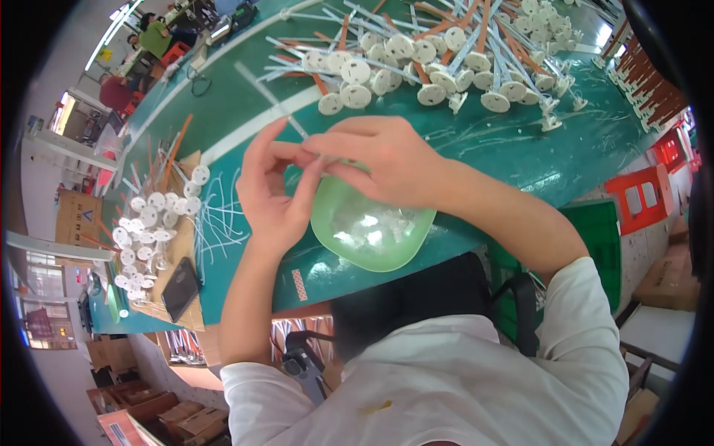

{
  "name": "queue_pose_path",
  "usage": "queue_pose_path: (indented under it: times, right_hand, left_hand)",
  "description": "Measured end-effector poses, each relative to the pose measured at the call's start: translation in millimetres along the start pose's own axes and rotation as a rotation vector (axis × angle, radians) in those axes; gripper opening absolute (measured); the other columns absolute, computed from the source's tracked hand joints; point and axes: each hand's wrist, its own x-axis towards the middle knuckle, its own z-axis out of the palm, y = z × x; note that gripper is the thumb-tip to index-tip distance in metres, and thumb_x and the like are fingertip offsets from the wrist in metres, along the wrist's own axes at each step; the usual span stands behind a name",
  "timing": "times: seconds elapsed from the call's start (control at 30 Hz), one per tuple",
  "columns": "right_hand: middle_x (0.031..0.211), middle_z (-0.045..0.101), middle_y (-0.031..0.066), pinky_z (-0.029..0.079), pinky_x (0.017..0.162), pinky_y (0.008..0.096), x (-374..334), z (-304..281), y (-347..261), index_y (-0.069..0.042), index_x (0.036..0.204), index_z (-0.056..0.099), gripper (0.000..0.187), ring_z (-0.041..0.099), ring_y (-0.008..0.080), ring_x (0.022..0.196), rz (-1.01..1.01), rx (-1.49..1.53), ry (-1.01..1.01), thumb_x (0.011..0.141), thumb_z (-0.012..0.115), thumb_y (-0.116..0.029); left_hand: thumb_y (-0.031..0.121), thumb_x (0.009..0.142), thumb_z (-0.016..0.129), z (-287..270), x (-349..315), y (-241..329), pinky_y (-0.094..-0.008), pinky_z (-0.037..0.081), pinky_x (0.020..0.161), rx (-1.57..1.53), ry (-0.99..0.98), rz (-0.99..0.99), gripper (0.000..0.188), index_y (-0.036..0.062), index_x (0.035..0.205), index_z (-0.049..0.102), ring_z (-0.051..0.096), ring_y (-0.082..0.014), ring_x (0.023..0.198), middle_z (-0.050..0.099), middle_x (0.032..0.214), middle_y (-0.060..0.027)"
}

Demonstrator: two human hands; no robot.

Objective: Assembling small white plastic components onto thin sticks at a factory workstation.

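Observation:
My left hand [279, 193] and my right hand [387, 160] meet over the table, fingertips pinched together. From between them a thin pale stick [297, 128] points up and to the left; its lower end is hidden by my fingers. Below my right hand sits a light green bowl [372, 262] with small clear pieces [370, 229] in it. Beyond my hands lies a big heap of sticks with round white disc ends [355, 71], some sticks orange-brown, others pale.
At the left, more disc-ended sticks [149, 215] lie on cardboard [192, 316] beside a dark phone [181, 288]. Loose white strands [222, 215] spread on the green table [461, 160]. A red stool [641, 199] and green crate [595, 245] stand at right. Other people [155, 37] sit far left.

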Motion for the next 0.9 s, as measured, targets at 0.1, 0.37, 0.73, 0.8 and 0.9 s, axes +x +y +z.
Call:
queue_pose_path:
  times: [0.1, 0.37, 0.73, 0.8, 0.9]
  right_hand:
    - [0.093, 0.071, 0.0098, 0.057, 0.068, 0.0335, -1.6, -0.4, -2.0, -0.008, 0.105, 0.072, 0.028, 0.070, 0.0259, 0.079, 0.013, -0.021, -0.067, 0.077, 0.077, -0.006]
    - [0.089, 0.074, 0.0116, 0.059, 0.072, 0.0270, 2.1, 1.0, -15.9, 0.000, 0.100, 0.074, 0.018, 0.073, 0.0166, 0.079, 0.221, 0.260, -0.005, 0.082, 0.076, -0.005]
    - [0.079, 0.074, 0.0073, 0.055, 0.058, 0.0242, -3.8, 6.0, -16.9, -0.001, 0.091, 0.072, 0.016, 0.074, 0.0191, 0.069, -0.038, -0.097, 0.038, 0.077, 0.078, -0.007]
    - [0.080, 0.074, 0.0080, 0.055, 0.059, 0.0242, -3.0, 3.2, -10.0, -0.001, 0.092, 0.073, 0.016, 0.074, 0.0196, 0.069, -0.009, -0.045, 0.003, 0.078, 0.077, -0.007]
    - [0.081, 0.074, 0.0092, 0.056, 0.060, 0.0243, -3.3, 1.4, -9.3, -0.002, 0.093, 0.073, 0.015, 0.075, 0.0203, 0.070, 0.042, -0.005, -0.053, 0.079, 0.076, -0.007]
  left_hand:
    - [-0.006, 0.080, 0.072, -4.9, -11.2, -5.1, -0.0293, 0.052, 0.076, 0.046, 0.073, -0.021, 0.051, -0.0018, 0.128, 0.055, 0.062, -0.0154, 0.080, 0.064, 0.089, -0.0092]
    - [0.007, 0.075, 0.071, -8.3, -4.1, 9.5, -0.0344, 0.052, 0.078, 0.192, -0.266, 0.027, 0.057, 0.0021, 0.130, 0.057, 0.065, -0.0292, 0.087, 0.066, 0.105, -0.0161]
    - [0.002, 0.088, 0.057, -5.7, -15.0, 8.1, -0.0420, 0.051, 0.086, 0.119, -0.361, -0.133, 0.047, 0.0033, 0.135, 0.049, 0.063, -0.0422, 0.102, 0.065, 0.114, -0.0207]
    - [0.002, 0.089, 0.056, -5.8, -14.2, 8.5, -0.0417, 0.050, 0.087, 0.063, -0.351, -0.184, 0.046, 0.0034, 0.135, 0.049, 0.063, -0.0426, 0.104, 0.065, 0.115, -0.0206]
    - [0.002, 0.091, 0.055, -5.9, -12.9, 8.9, -0.0412, 0.050, 0.088, 0.061, -0.373, -0.237, 0.043, 0.0034, 0.134, 0.050, 0.063, -0.0434, 0.105, 0.065, 0.114, -0.0209]
